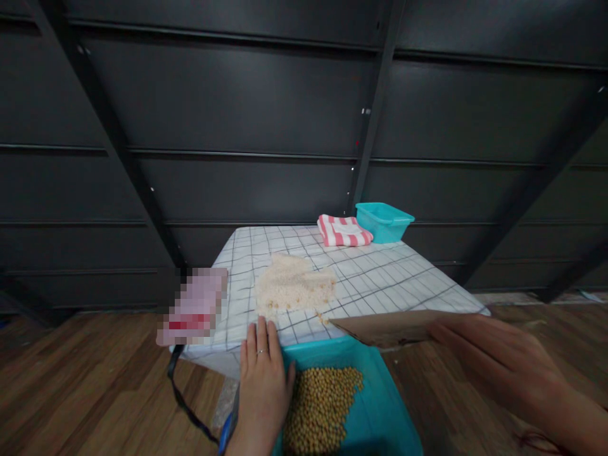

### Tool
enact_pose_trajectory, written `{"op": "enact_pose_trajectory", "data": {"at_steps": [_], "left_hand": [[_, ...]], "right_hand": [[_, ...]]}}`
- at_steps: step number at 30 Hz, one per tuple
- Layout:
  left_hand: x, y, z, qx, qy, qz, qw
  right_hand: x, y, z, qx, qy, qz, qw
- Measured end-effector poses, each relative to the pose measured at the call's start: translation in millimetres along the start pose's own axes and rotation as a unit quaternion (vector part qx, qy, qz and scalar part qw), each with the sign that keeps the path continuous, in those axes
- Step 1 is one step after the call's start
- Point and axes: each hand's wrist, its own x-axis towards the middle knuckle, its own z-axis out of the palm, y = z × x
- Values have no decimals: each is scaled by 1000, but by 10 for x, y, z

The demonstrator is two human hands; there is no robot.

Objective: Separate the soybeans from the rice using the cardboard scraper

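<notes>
My left hand (pixel 263 377) lies with fingers stretched out at the table's front edge, a ring on one finger. Its thumb is at the left rim of a teal plastic bin (pixel 382 405). Soybeans (pixel 323 405) lie in that bin, mostly on its left side. My right hand (pixel 494 351) is closed on a piece of brown cardboard (pixel 389 326), whose tip reaches left above the bin's far rim. A pile of white rice (pixel 294 282) is spread on the cloth ahead, with several yellowish beans along its near side. A few beans (pixel 322 318) lie near the cardboard's tip.
A white checked cloth (pixel 389 278) covers the table. At its back right stand a second teal bin (pixel 384 221) and a folded pink-striped towel (pixel 344 231). A blurred-out pink item (pixel 197 307) with a dark strap hangs at the left edge. Dark metal panels (pixel 247 95) rise behind.
</notes>
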Motion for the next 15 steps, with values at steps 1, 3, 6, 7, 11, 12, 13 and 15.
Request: {"op": "enact_pose_trajectory", "data": {"at_steps": [1, 3, 6, 7, 11, 12, 13, 15], "left_hand": [[2, 0, -4, 1, -1, -1, 1000], [7, 1, -10, 3, -3, -3, 1000], [10, -4, -13, 6, -2, 0, 1000], [10, -6, -13, 7, 0, 2, 1000], [7, -12, -16, 10, 7, 7, 1000], [7, -13, -18, 10, 8, 7, 1000], [7, -14, -19, 10, 9, 8, 1000], [6, -16, -22, 10, 11, 9, 1000]], "right_hand": [[11, 12, 27, 0, 6, -17, 1000], [46, 25, 89, 4, 17, -42, 999], [110, 14, 168, 31, -2, -23, 999], [129, 5, 184, 37, -6, -19, 999], [161, -26, 191, 33, 3, -36, 999], [160, -30, 184, 30, 8, -42, 999], [156, -34, 174, 28, 6, -46, 999], [145, -43, 156, 23, 2, -56, 998]]}}
